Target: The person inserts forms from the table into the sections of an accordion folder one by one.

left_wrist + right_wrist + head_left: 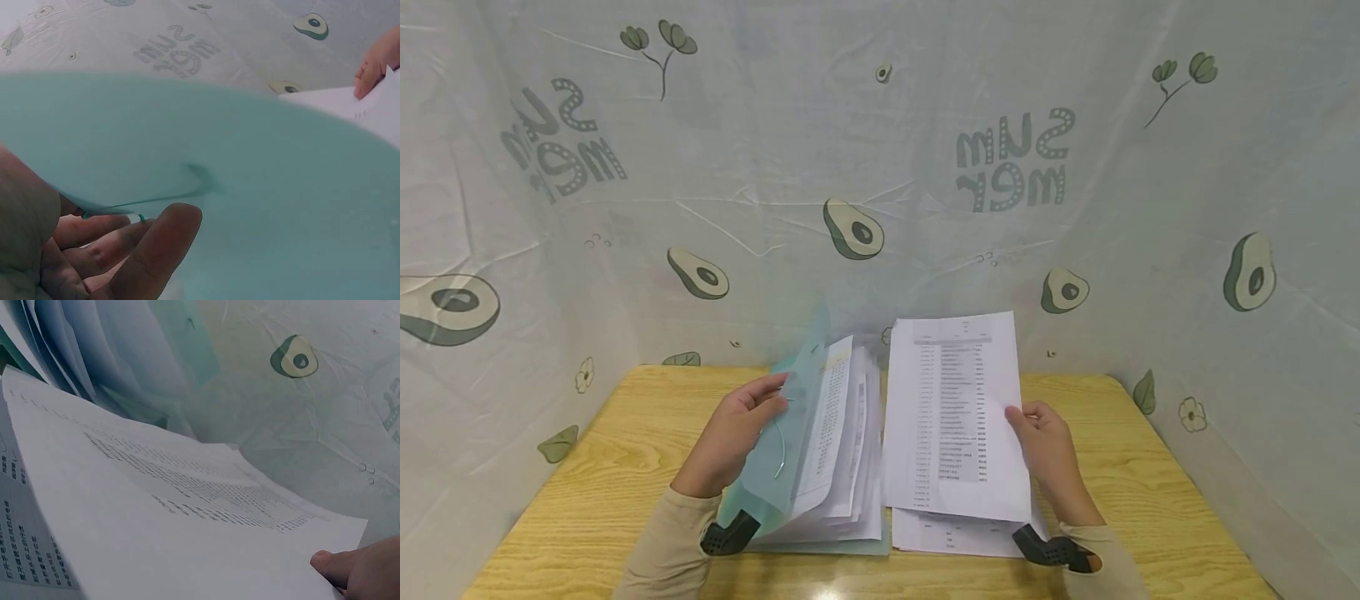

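Observation:
My left hand (730,433) pinches the edge of a translucent green folder cover (801,408), holding it tilted up. A thin white cord (782,450) curves over the cover's outside. Inside the folder stands a fanned stack of printed papers (831,417). In the left wrist view the cover fills most of the picture, beside the thumb and fingers. My right hand (1048,446) grips the right edge of a printed sheet (951,417), thumb on its face. The sheet is raised over more printed paper (951,533), whose lower part shows below it.
Both stacks lie on a wood-grain table (647,467). Behind and at the sides hangs a pale curtain (790,150) with avocado and leaf prints. A black strap piece (730,533) sits on the left wrist, another black piece (1052,550) on the right.

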Tool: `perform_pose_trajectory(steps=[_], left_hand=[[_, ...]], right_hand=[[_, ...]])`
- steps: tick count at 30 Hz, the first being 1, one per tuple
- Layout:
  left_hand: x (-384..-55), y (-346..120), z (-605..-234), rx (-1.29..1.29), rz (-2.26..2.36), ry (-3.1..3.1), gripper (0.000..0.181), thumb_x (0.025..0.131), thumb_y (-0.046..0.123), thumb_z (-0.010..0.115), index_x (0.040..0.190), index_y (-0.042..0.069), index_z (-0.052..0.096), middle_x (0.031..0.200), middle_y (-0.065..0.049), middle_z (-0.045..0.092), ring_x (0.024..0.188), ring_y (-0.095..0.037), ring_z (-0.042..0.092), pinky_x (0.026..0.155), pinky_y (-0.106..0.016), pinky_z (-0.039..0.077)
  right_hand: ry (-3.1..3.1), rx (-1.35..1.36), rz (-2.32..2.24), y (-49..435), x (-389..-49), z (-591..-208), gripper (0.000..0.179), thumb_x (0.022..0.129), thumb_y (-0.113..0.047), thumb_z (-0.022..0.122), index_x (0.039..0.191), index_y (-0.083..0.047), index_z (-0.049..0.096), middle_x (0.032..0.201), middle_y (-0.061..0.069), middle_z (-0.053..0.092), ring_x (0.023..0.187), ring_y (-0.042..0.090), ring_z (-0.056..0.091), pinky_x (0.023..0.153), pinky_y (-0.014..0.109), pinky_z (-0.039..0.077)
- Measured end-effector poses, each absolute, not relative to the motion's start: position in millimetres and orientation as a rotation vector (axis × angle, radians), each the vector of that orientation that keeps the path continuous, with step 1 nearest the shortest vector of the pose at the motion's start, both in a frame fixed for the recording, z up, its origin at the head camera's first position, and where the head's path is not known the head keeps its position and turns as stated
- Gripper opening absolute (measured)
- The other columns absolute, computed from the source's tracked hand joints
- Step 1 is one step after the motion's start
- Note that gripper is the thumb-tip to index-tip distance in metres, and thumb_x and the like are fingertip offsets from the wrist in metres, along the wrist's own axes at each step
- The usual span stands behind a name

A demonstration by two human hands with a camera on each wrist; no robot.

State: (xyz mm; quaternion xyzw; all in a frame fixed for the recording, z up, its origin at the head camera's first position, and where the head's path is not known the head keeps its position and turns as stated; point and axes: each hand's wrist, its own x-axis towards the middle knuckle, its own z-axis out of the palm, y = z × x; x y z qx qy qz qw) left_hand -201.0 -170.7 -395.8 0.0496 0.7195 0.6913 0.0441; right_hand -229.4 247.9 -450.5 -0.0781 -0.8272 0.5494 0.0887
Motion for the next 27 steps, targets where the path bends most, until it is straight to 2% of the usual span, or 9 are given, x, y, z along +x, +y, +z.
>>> perform_pose_trajectory(steps=[8, 17, 23, 27], left_hand=[[-200.1, -172.0, -395.8, 0.147, 2.101, 2.213, 0.045, 0.107, 0.01, 0.051, 0.151, 0.002, 0.049, 0.137, -0.022, 0.06, 0.105, -0.019, 0.068, 0.083, -0.034, 0.059], [-199.0, -171.5, -393.6, 0.135, 2.11, 2.195, 0.046, 0.107, 0.011, 0.052, 0.152, 0.002, 0.047, 0.138, -0.023, 0.059, 0.105, -0.018, 0.068, 0.082, -0.033, 0.059], [-199.9, -170.8, -393.1, 0.143, 2.107, 2.194, 0.046, 0.107, 0.011, 0.052, 0.152, 0.002, 0.047, 0.14, -0.024, 0.058, 0.106, -0.018, 0.067, 0.083, -0.031, 0.058], [-200.1, -170.3, -393.0, 0.145, 2.095, 2.207, 0.046, 0.107, 0.011, 0.052, 0.152, 0.002, 0.046, 0.141, -0.023, 0.058, 0.108, -0.019, 0.066, 0.084, -0.03, 0.058]], right_hand=[[-2.468, -0.259, 1.59, 251.2, -232.7, -456.0, 0.041, 0.11, -0.037, 0.048, 0.116, 0.001, 0.06, 0.093, 0.014, 0.073, 0.066, 0.016, 0.066, 0.054, 0.03, 0.052], [-2.369, -0.34, 1.486, 254.8, -232.1, -457.1, 0.041, 0.102, -0.042, 0.066, 0.113, -0.004, 0.075, 0.093, 0.014, 0.073, 0.065, 0.017, 0.066, 0.054, 0.028, 0.054], [-2.296, -0.342, 1.554, 256.0, -231.8, -454.3, 0.039, 0.103, -0.035, 0.065, 0.115, 0.001, 0.072, 0.096, 0.014, 0.073, 0.067, 0.012, 0.068, 0.055, 0.026, 0.056], [-2.232, -0.354, 1.663, 255.8, -232.1, -450.8, 0.036, 0.104, -0.03, 0.064, 0.116, 0.003, 0.069, 0.093, 0.009, 0.074, 0.068, 0.01, 0.07, 0.057, 0.026, 0.058]])
